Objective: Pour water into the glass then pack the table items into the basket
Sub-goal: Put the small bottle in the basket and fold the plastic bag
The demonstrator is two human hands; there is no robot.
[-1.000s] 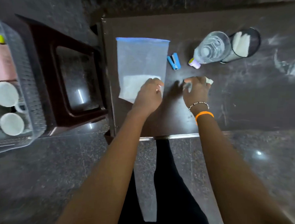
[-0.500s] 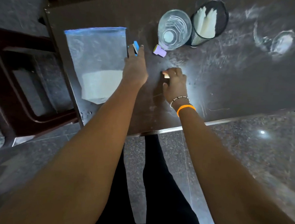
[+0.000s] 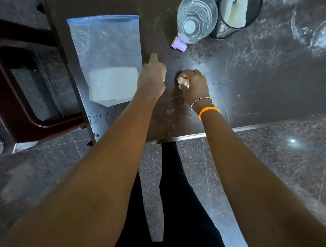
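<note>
My left hand is closed around a small blue stapler, of which only a sliver shows at the knuckles; the index finger points away. My right hand is a fist on the dark table, holding a small pale object. A clear zip bag with a white block inside lies to the left. A clear water bottle stands at the far edge, its lilac cap lying beside it. The glass stands at the far right. The basket is out of view.
A black mesh cup holding white pieces stands right of the bottle. A dark brown plastic stool sits left of the table. The table's metal front edge runs just below my wrists, with polished granite floor beneath.
My left hand went from the zip bag to the blue stapler and closed on it, then drew it back toward me. The view swung right, so the basket left the frame.
</note>
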